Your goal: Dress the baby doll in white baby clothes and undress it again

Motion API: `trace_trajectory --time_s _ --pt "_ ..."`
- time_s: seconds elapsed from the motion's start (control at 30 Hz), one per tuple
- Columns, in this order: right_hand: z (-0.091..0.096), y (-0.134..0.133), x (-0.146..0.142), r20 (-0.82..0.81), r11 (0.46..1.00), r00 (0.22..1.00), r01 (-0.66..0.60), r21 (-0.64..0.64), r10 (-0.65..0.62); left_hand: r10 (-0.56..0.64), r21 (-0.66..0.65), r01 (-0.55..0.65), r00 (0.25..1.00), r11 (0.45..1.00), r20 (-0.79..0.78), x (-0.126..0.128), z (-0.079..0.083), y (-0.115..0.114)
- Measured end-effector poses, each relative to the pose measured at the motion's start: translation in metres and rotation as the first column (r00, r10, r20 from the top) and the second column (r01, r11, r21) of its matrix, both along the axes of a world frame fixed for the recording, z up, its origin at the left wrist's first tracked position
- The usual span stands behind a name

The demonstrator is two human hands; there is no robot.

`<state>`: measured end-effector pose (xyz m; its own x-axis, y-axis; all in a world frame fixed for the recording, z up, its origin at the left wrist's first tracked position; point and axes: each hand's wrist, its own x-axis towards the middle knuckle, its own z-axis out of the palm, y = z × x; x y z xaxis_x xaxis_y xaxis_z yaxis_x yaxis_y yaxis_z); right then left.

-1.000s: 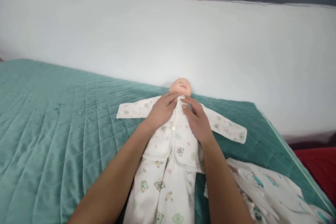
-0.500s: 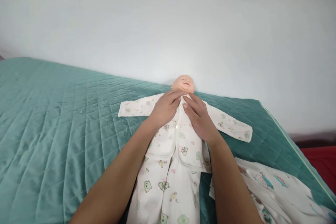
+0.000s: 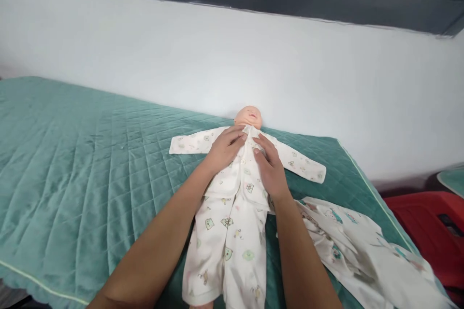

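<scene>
A baby doll [image 3: 248,117] lies on its back on a green quilted bed cover [image 3: 79,154], dressed in a white printed shirt [image 3: 297,164] and matching trousers [image 3: 224,246]. My left hand [image 3: 224,148] rests on the doll's chest just left of the button line, fingers together and pressed at the collar. My right hand [image 3: 268,170] lies on the right side of the chest, fingertips bent onto the shirt front near the top button. Both hands pinch or press the shirt's front edges below the doll's chin.
Another white printed garment [image 3: 348,246] lies crumpled on the bed to the right. A white wall [image 3: 232,58] runs behind the bed. A red object [image 3: 427,231] stands beyond the bed's right edge.
The view has pulled back and tilted, so more of the trousers and the bed's front edge show. Both hands stay at the collar and chest with little movement.
</scene>
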<state>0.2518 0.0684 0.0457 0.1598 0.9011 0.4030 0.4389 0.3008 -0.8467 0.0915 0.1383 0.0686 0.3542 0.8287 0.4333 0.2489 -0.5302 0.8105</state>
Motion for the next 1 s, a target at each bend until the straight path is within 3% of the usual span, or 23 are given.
trace_trajectory --time_s 0.13,0.3,0.53,0.87,1.0 --pt "-0.002 -0.017 -0.004 0.064 0.999 0.998 -0.003 -0.039 0.005 -0.006 0.011 0.007 1.0 1.0 -0.028 -0.003 -0.001 -0.002" --pt "-0.001 -0.018 -0.005 0.144 0.998 0.989 -0.013 -0.061 0.021 -0.022 -0.05 0.021 1.0 0.999 -0.018 -0.006 0.002 0.0" --pt "0.001 -0.015 -0.006 0.211 0.999 0.977 -0.006 -0.041 0.014 -0.207 -0.179 0.205 0.978 0.962 0.009 -0.021 0.007 0.008" --pt "0.003 -0.015 -0.005 0.258 0.997 0.965 -0.02 -0.079 0.04 -0.184 -0.19 0.194 0.981 0.962 0.068 -0.016 0.007 0.005" --pt "0.001 -0.016 -0.007 0.241 1.0 0.971 0.0 -0.016 0.004 -0.174 -0.193 0.187 0.981 0.963 0.081 -0.015 0.006 0.005"
